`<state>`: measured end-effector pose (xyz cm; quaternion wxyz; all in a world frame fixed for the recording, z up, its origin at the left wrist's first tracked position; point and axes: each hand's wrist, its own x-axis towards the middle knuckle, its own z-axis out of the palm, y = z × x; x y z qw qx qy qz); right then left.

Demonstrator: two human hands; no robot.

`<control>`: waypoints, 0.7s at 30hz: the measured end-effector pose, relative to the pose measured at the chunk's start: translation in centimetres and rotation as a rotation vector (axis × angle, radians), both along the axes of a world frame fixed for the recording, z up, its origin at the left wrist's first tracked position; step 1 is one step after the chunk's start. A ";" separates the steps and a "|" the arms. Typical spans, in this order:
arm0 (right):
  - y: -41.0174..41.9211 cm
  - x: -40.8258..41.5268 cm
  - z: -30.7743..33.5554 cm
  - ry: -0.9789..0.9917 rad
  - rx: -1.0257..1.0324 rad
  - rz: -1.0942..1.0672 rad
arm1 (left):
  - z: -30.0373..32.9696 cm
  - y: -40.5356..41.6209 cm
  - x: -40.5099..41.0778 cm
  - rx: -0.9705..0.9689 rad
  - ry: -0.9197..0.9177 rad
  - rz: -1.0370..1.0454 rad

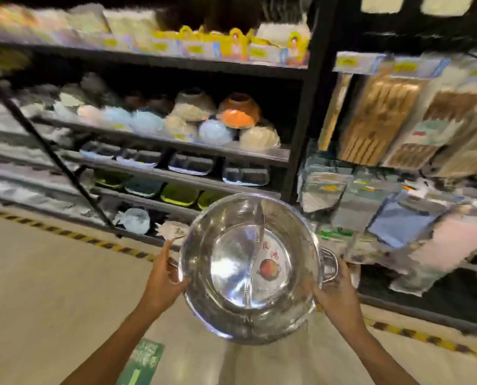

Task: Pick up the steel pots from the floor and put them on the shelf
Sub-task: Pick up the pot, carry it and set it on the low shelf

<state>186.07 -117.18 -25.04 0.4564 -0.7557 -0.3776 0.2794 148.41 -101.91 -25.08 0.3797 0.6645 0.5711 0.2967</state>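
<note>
Two bare forearms are showing from the bottom edge of the head view, with no sleeves, cuffs or gloves covering them as far as the frame is reaching. The left hand is wearing no ring, watch or band that is visible. The right hand is likewise appearing unadorned, though motion blur is smearing its outer edge and fingers.

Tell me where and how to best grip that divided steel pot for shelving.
Grip the steel pot by its two loop handles, one hand from each side. The right handle sticks out past the rim, clear to hook fingers through. The pot is wide, round and shiny, so its walls give little purchase. The left hand and right hand already hold it at opposite sides, roughly level.
</note>
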 end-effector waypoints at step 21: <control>22.7 -50.4 1.7 -0.102 -0.072 0.718 | -1.4 -4.6 -50.8 0.001 -0.017 0.689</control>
